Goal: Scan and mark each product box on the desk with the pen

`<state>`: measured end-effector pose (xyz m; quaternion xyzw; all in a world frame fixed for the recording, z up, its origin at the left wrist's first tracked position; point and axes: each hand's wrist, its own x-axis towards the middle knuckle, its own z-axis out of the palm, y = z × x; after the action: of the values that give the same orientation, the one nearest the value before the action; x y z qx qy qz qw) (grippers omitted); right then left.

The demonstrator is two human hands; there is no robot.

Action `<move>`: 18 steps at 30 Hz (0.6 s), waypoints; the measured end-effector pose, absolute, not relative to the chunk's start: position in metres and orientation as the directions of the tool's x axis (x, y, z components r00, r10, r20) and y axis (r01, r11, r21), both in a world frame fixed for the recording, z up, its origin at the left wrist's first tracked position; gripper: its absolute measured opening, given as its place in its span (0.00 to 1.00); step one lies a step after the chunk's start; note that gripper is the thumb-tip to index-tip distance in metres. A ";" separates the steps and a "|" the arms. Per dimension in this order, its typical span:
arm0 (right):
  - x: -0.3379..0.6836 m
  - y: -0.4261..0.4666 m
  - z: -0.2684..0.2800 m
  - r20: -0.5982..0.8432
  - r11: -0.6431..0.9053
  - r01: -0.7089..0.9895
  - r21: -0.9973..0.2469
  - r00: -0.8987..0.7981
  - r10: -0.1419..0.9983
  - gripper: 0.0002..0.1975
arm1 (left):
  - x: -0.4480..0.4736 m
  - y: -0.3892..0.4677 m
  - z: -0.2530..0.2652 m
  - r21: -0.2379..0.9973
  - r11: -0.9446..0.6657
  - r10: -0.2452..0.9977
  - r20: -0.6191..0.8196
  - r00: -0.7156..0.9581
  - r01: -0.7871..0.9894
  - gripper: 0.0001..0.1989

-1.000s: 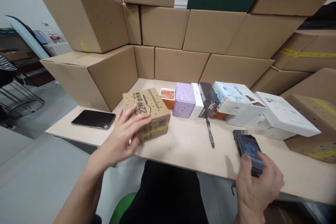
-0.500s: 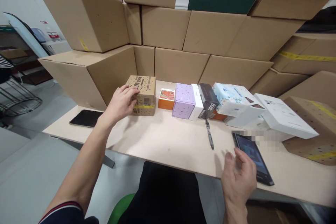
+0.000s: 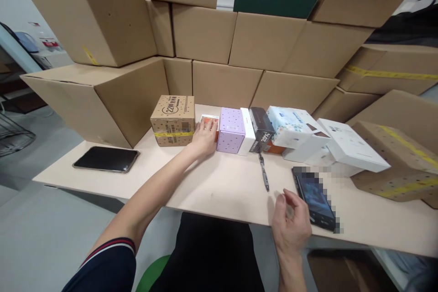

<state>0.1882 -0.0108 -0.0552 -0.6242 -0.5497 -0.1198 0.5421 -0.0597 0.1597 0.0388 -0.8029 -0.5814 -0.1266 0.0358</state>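
Observation:
My left hand (image 3: 204, 139) lies over a small orange box (image 3: 215, 121) with a white-edged picture top. Its fingers stretch across the box, hiding much of it; the thumb does not show clearly. Left of that hand sits a brown printed carton (image 3: 173, 118) with yellow tape. A purple dotted box (image 3: 232, 130) is just to its right. My right hand (image 3: 290, 219) hovers at the front table edge, fingers loosely curled with a gap to the thumb, holding nothing. Nearest to it are a dark handheld device (image 3: 315, 198) and a grey pen (image 3: 264, 173).
A white box (image 3: 247, 132), a dark box (image 3: 262, 127) and several white cartons (image 3: 352, 143) continue the row rightward. A black phone (image 3: 106, 159) lies on the table (image 3: 212, 187) at left. Large cardboard boxes (image 3: 226, 84) wall off the back and left side.
My left hand has moved right, off the brown carton and onto the orange box. The view has shifted slightly right; my right hand keeps nearly the same pose beside the device.

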 end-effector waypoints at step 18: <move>0.166 -0.012 -0.044 0.483 0.207 0.512 -0.834 0.494 0.723 0.18 | -0.100 -0.019 0.024 0.403 -0.611 0.788 0.387 0.478 0.681 0.16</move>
<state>0.1661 -0.0125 -0.0435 -0.6234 -0.4950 0.0881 0.5988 -0.1000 -0.0188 0.0242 -0.8541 -0.4300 -0.2758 -0.0974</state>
